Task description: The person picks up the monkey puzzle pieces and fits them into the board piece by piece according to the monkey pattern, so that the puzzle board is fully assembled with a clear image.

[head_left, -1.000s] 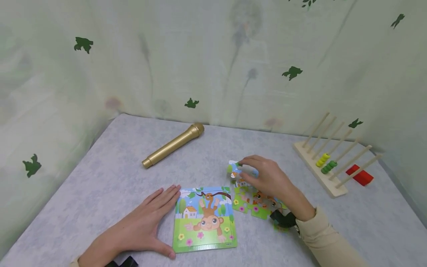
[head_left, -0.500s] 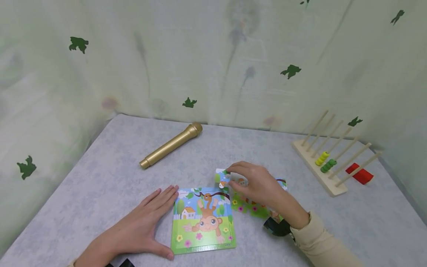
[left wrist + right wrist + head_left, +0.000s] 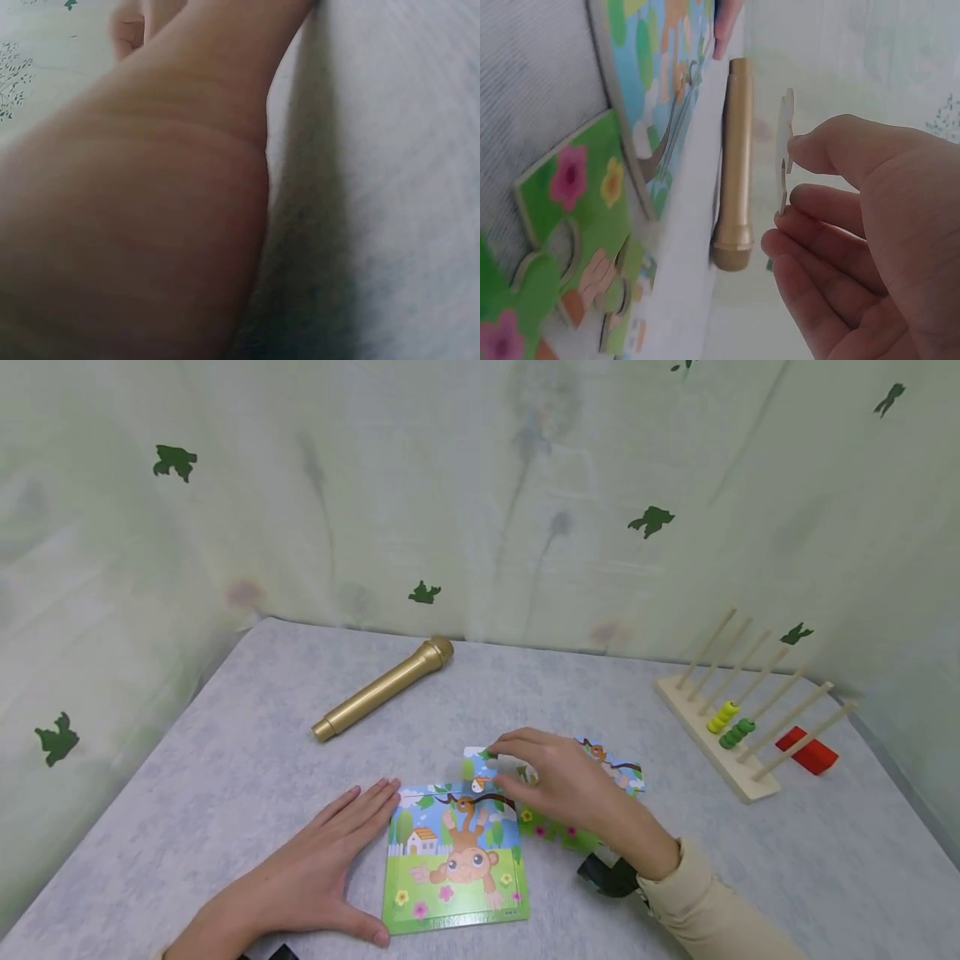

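Observation:
My right hand point(image 3: 566, 781) pinches a puzzle piece point(image 3: 476, 770) between thumb and fingers, just above the far edge of the monkey puzzle board point(image 3: 450, 864). Sky, a tree and a small house are printed on this piece. The right wrist view shows the held piece point(image 3: 784, 139) edge-on, clear of the table. My left hand point(image 3: 322, 864) rests spread along the board's left side, fingertips at its far left corner and thumb at the near one. Several loose puzzle pieces point(image 3: 626, 772) lie right of the board, partly hidden under my right hand and wrist.
Behind the board lies a gold microphone point(image 3: 382, 689). At the right stands a wooden peg rack point(image 3: 712, 739) with yellow beads point(image 3: 722, 717) and green beads point(image 3: 737, 734). A red block point(image 3: 807, 751) sits beside it. A printed curtain point(image 3: 480, 493) borders the table.
My right hand has carried the puzzle piece left and nearer, from over the loose pieces to the board's far edge. My left hand stays beside the board.

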Demonstrator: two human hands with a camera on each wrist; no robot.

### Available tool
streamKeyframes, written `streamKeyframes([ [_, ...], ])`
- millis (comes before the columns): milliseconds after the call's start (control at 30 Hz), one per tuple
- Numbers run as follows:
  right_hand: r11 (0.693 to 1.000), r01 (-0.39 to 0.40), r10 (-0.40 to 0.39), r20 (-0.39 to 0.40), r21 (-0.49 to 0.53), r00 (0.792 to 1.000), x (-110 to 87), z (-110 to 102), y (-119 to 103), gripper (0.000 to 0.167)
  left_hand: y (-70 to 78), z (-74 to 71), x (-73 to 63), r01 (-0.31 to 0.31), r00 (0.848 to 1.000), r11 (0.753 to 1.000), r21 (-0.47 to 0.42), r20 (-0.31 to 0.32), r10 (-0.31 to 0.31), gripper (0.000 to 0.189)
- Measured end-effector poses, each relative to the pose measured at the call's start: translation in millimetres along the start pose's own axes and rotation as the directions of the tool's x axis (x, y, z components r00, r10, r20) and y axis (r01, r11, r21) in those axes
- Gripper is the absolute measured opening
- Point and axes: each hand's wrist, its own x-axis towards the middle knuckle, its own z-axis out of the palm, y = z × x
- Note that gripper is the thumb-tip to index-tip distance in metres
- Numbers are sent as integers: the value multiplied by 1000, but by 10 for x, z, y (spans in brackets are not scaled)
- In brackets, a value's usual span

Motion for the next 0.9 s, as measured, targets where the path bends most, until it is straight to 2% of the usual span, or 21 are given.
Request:
streamKeyframes([
  [167,999,52,-53,34,13,998,88,13,-87,30,6,-1,-12,26,999,999,-21,30,-26,141],
  [367,997,73,-73,80,10,994,170,10,-160,30,27,-25,-8,59,996,997,-53,67,-55,141],
  [500,996,80,-82,98,33,992,216,50,-205,30,21,-49,-28,55,996,997,-51,66,-52,143],
  [700,992,109,-114,105,60,988,259,151,-247,29,0,-59,-44,30,999,999,-45,26,-28,141],
  [900,988,149,-154,134,51,979,302,227,-282,30,-9,-28,-22,66,997,996,-66,55,-63,139],
])
